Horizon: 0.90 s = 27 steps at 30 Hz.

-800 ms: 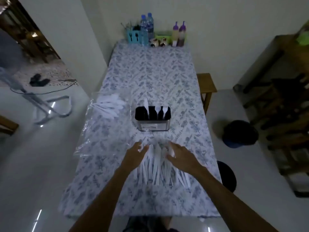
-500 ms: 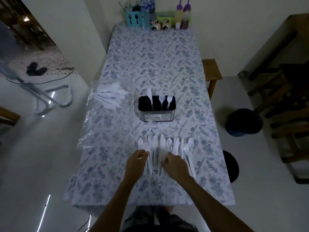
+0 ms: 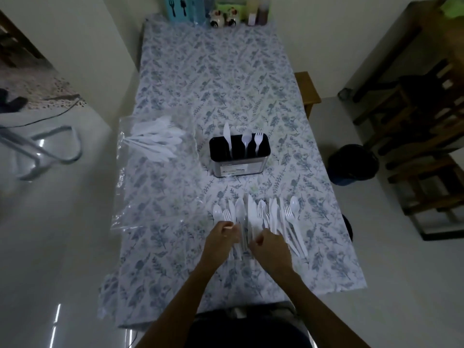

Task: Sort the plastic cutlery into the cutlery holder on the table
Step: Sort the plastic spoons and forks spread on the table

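Note:
Several white plastic spoons, forks and knives (image 3: 276, 217) lie in a row on the flowered tablecloth near the front edge. My left hand (image 3: 222, 238) has curled fingers that pinch the handle of a fork (image 3: 226, 214) at the row's left end. My right hand (image 3: 271, 247) curls over the handles in the middle, its thumb and fingers closing on a knife (image 3: 251, 212). Behind the row stands the black and metal cutlery holder (image 3: 238, 169), with one knife (image 3: 227, 136), one spoon (image 3: 245, 141) and one fork (image 3: 258, 140) upright in separate slots.
A clear plastic bag (image 3: 155, 140) with more white cutlery lies at the table's left edge. Bottles, a blue cutlery box (image 3: 182, 8) and small figurines stand at the far end. A wooden stool (image 3: 307, 89) and a dark bin (image 3: 351, 164) are to the right.
Both hands have drawn back from the tips of the row toward its handles and their fingers have curled. The camera has tilted down and closer.

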Available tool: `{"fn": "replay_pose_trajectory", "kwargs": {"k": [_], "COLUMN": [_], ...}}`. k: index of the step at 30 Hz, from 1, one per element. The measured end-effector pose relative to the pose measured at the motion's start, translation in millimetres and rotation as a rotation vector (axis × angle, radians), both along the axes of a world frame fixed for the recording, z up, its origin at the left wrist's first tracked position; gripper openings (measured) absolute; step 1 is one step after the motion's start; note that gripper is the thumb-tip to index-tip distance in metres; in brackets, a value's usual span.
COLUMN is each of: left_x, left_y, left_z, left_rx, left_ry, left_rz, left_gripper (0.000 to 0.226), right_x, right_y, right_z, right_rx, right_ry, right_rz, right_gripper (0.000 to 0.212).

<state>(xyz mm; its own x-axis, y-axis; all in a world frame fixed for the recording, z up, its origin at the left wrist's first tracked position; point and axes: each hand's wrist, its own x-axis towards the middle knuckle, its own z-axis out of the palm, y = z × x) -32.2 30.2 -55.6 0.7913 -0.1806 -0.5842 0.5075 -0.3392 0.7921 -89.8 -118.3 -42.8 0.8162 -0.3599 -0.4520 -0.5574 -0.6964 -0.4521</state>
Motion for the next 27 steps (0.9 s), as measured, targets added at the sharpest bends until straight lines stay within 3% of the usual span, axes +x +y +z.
{"fn": "replay_pose_trajectory", "kwargs": {"k": [4,7,10,14,20,27], "left_x": [2,2,1,0,1,-1], "left_y": [-18,-16,-6,3,6,6], "left_z": [8,-1,-7,-7,-11,-6], "left_rx": [-0.22,-0.192,-0.11,-0.147,-0.198,-0.221], "left_ry": [0.237,0.276,0.286,0.346,0.345,0.284], "left_rz": [0.129,0.194,0.265,0.287,0.298,0.302], "left_gripper": [0.021,0.026,0.026,0.024,0.013,0.028], "right_x": [-13,-13,-4,10,8,7], "right_y": [11,5,-2,3,6,13], "right_z": [10,-1,-9,-11,-9,-8], "right_rx": [0.071,0.075,-0.048,-0.18,-0.197,-0.246], "right_ry": [-0.024,-0.046,-0.015,-0.024,0.022,-0.067], "right_rz": [0.183,0.108,0.062,0.054,0.024,0.079], "right_gripper": [0.015,0.021,0.017,0.017,0.012,0.015]}}
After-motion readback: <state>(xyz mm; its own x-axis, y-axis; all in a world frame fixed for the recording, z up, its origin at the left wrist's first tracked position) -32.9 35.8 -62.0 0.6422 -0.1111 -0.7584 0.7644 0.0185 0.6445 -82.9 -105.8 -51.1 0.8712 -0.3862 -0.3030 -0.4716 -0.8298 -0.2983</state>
